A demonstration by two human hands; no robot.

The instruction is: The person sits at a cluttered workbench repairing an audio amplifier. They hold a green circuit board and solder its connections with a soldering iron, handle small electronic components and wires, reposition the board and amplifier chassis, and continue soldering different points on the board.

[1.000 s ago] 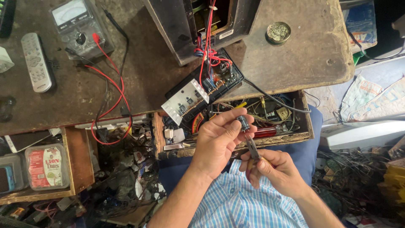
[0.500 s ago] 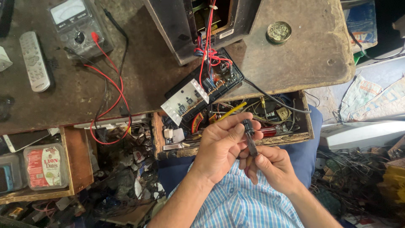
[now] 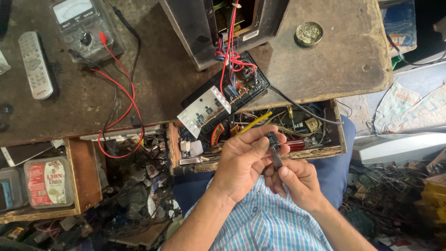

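Both hands meet just below the open drawer [image 3: 339, 139]. Left hand [image 3: 241, 162] pinches a small black cylinder [image 3: 273, 139]; right hand [image 3: 297, 183] clamps its grey shank. Circuit board [image 3: 227, 100] lies exposed above the drawer, wires attached; work appears midway.

Worn dark workbench [image 3: 334, 69], open drawer [image 3: 337, 135], cluttered floor [image 3: 395, 204]

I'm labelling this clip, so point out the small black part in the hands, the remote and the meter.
small black part [image 3: 273, 141], head view, its upper body.
remote [image 3: 33, 64], head view, keypad middle.
meter [image 3: 80, 29], head view, its face.
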